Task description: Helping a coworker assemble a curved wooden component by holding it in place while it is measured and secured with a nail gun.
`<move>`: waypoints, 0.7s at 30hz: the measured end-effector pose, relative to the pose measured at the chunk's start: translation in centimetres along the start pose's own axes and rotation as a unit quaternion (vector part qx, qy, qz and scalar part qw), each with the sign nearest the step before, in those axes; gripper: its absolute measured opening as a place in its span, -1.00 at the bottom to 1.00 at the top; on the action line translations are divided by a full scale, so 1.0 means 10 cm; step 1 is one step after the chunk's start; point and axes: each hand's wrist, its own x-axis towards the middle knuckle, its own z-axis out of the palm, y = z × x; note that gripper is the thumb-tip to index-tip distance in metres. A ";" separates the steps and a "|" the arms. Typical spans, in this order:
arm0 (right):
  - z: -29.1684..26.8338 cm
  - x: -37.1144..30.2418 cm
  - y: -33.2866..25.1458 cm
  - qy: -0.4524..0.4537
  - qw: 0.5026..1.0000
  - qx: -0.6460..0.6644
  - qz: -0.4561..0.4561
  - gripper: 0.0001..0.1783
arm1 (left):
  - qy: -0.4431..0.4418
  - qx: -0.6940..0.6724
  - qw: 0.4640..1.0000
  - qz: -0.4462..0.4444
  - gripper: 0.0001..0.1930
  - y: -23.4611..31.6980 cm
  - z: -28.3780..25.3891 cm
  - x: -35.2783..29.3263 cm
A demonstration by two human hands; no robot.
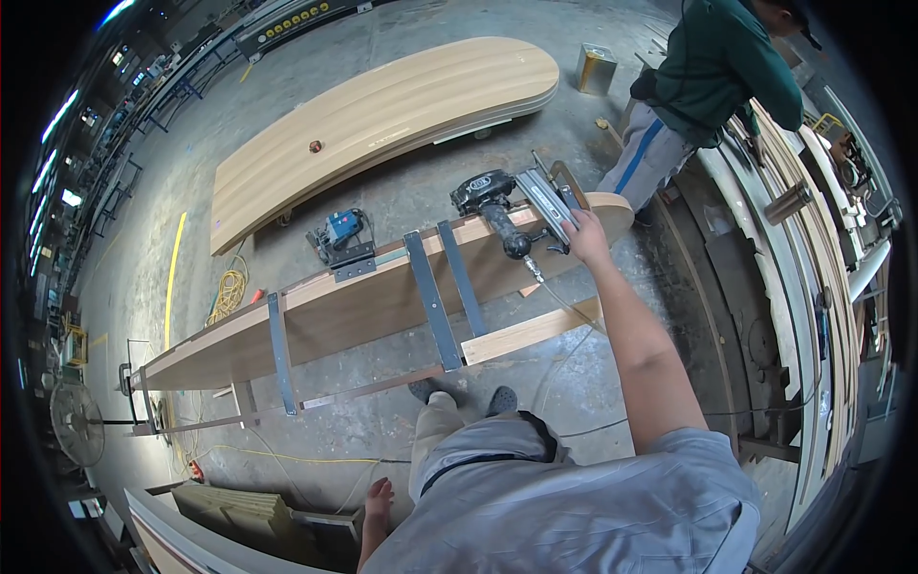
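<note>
My right arm reaches forward, and my right hand (585,237) is closed at the magazine end of a black and silver nail gun (497,212). The nail gun rests on the top edge of a long wooden panel (335,330) standing on its side, with an air hose fitted at its handle. My left hand (379,499) hangs low beside my body, holding nothing, its fingers loosely bent and apart. Dark metal bars (432,301) cross the panel's near side. A pale wooden board (531,332) lies by them. Along the panel's edge sits a blue power tool (343,230).
Beyond the panel lies a stack of long rounded boards (392,105) with a small reddish object (316,146) on top. A co-worker in a green top (722,72) bends over timber at right. A square metal can (596,70), yellow cord (228,295) and a fan (76,425) stand around.
</note>
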 end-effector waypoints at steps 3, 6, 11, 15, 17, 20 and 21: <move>-0.06 -0.10 -0.06 -0.004 0.999 0.033 0.016 -0.51 | 0.004 0.009 1.000 -0.011 -0.54 0.03 0.00 0.02; -0.10 -0.17 -0.07 0.002 0.998 0.048 0.033 -0.53 | 0.000 0.011 1.000 -0.008 -0.54 0.08 0.00 0.03; -0.12 -0.24 0.04 0.027 0.997 0.066 0.029 -0.54 | -0.006 0.023 1.000 0.005 -0.55 0.13 0.03 0.09; -0.19 -0.34 0.03 0.022 0.996 0.068 0.047 -0.56 | -0.009 0.013 1.000 -0.003 -0.55 0.10 0.02 0.15; -0.29 -0.41 -0.02 0.020 0.996 0.063 0.056 -0.56 | -0.022 -0.010 1.000 -0.002 -0.55 0.04 0.00 0.18; -0.46 -0.59 0.07 0.007 0.995 0.068 0.078 -0.58 | -0.034 -0.008 0.999 0.008 -0.55 0.03 0.04 0.17; -0.50 -0.68 0.14 0.015 0.995 0.057 0.086 -0.59 | -0.024 0.018 0.999 0.013 -0.57 0.07 0.10 0.16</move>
